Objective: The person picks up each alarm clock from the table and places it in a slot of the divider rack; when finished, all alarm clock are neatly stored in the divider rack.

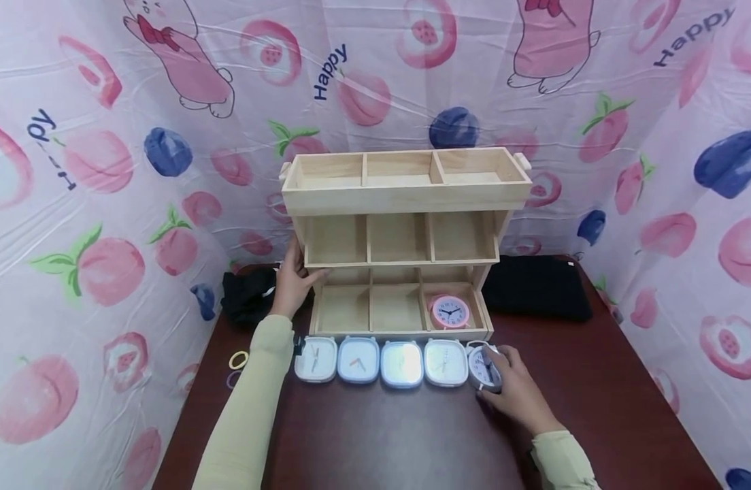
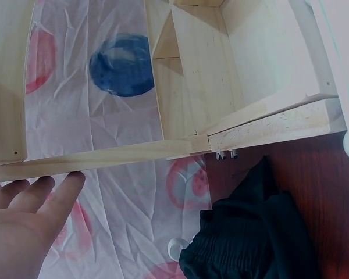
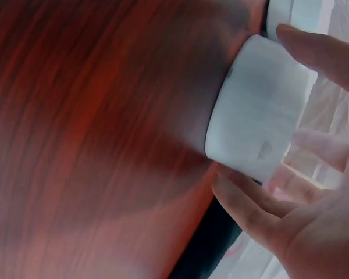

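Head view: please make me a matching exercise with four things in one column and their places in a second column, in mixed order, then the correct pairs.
Things:
1. pink clock
2. left hand
3. right hand
4. black cloth

Places:
A. on the table, left of the shelf
B. at the shelf's left side
C. in the bottom right compartment
D. on the white clock at the right end of the row

Pairs: 1-C, 2-B, 3-D, 4-A

We log: pink clock [image 1: 450, 312] in bottom-right compartment | four white square clocks [image 1: 380, 361] in a row | black cloth [image 1: 249, 296], left | black pouch [image 1: 537, 287], right | yellow ring [image 1: 238, 359].
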The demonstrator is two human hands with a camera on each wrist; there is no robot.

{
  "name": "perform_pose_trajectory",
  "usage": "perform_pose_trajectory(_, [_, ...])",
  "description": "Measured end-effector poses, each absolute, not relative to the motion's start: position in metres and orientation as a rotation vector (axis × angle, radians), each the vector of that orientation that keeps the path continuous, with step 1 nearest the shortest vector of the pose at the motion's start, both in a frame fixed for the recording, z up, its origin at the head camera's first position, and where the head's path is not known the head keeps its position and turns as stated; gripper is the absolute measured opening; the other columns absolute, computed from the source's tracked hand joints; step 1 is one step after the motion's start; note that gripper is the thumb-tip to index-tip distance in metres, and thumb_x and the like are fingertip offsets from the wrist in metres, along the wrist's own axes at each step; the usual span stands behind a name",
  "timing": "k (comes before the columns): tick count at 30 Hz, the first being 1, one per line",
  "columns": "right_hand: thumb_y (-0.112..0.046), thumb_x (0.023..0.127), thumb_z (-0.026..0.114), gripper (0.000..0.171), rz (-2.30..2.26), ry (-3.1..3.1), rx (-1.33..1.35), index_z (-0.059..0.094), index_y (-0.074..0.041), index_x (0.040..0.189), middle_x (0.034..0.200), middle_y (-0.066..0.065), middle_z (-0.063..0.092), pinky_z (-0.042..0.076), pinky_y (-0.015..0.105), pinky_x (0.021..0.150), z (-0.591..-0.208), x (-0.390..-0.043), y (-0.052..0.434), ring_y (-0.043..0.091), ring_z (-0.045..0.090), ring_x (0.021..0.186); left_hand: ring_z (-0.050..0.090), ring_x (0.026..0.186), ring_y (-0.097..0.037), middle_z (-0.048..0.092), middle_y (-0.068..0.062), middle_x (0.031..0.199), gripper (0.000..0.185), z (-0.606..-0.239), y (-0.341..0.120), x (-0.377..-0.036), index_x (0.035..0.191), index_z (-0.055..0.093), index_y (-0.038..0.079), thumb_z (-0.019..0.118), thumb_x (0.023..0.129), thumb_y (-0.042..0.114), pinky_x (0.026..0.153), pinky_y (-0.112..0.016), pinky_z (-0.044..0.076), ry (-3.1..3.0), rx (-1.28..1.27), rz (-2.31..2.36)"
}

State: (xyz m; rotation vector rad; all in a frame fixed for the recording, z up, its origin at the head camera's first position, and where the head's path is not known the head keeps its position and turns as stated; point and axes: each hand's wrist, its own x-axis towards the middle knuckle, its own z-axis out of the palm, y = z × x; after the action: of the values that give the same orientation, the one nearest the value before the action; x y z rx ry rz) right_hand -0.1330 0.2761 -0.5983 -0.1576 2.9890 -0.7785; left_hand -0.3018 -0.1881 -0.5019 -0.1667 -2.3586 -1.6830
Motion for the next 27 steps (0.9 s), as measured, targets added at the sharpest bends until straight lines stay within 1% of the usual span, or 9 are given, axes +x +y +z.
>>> perform_pose_trajectory(5, [-0.017, 0.084, 0.090, 0.086, -0.743, 3.031, -0.192, 0.050, -0.007, 0.159, 0.158, 0.032, 0.039, 0.054, 0.068, 0.104, -0.601, -0.136, 0.273, 0.052, 0.054, 0.131, 0.033, 0.162, -0.032, 0.019, 0.000, 0.180, 0.111, -0.502, -0.188, -0.301, 0.173, 0.008, 0.038, 0.084, 0.094, 0.016, 0.130, -0.054, 0.036, -2.347, -0.179, -1.686])
perform_pose_trajectory(9, [-0.016, 0.083, 0.090, 0.082, -0.771, 3.087, -0.226, 0.054, -0.007, 0.156, 0.157, 0.029, 0.046, 0.052, 0.068, 0.106, -0.607, -0.135, 0.276, 0.052, 0.055, 0.133, 0.032, 0.162, -0.032, 0.018, 0.001, 0.180, 0.111, -0.503, -0.188, -0.301, 0.172, 0.007, 0.040, 0.083, 0.095, 0.016, 0.130, -0.054, 0.036, -2.359, -0.169, -1.670])
perform_pose_trajectory(15, [-0.015, 0.076, 0.095, 0.084, -0.847, 3.135, -0.224, 0.059, -0.005, 0.152, 0.148, 0.029, 0.056, 0.052, 0.069, 0.105, -0.610, -0.129, 0.282, 0.051, 0.058, 0.129, 0.035, 0.161, -0.033, 0.021, -0.002, 0.179, 0.110, -0.504, -0.187, -0.303, 0.173, 0.009, 0.038, 0.083, 0.095, 0.016, 0.129, -0.055, 0.038, -2.357, -0.167, -1.666])
perform_pose_trajectory(22, [-0.010, 0.069, 0.098, 0.085, -0.899, 3.189, -0.212, 0.063, -0.004, 0.147, 0.141, 0.028, 0.061, 0.054, 0.068, 0.100, -0.611, -0.111, 0.285, 0.050, 0.063, 0.124, 0.033, 0.162, -0.034, 0.020, -0.004, 0.179, 0.111, -0.504, -0.186, -0.301, 0.173, 0.008, 0.035, 0.084, 0.094, 0.015, 0.129, -0.055, 0.037, -2.355, -0.154, -1.670])
perform_pose_trajectory(24, [-0.010, 0.067, 0.099, 0.086, -0.920, 3.211, -0.178, 0.064, -0.004, 0.146, 0.139, 0.026, 0.062, 0.055, 0.067, 0.098, -0.611, -0.106, 0.286, 0.048, 0.064, 0.122, 0.034, 0.162, -0.033, 0.021, -0.004, 0.179, 0.111, -0.504, -0.186, -0.301, 0.173, 0.009, 0.035, 0.084, 0.094, 0.015, 0.129, -0.055, 0.037, -2.346, -0.155, -1.675])
perform_pose_trajectory(27, [-0.013, 0.066, 0.100, 0.085, -0.956, 3.240, -0.086, 0.065, -0.004, 0.144, 0.136, 0.025, 0.064, 0.055, 0.064, 0.095, -0.610, -0.100, 0.286, 0.046, 0.066, 0.119, 0.034, 0.162, -0.034, 0.021, -0.004, 0.179, 0.110, -0.504, -0.186, -0.302, 0.173, 0.009, 0.034, 0.084, 0.094, 0.014, 0.129, -0.055, 0.037, -2.342, -0.164, -1.668])
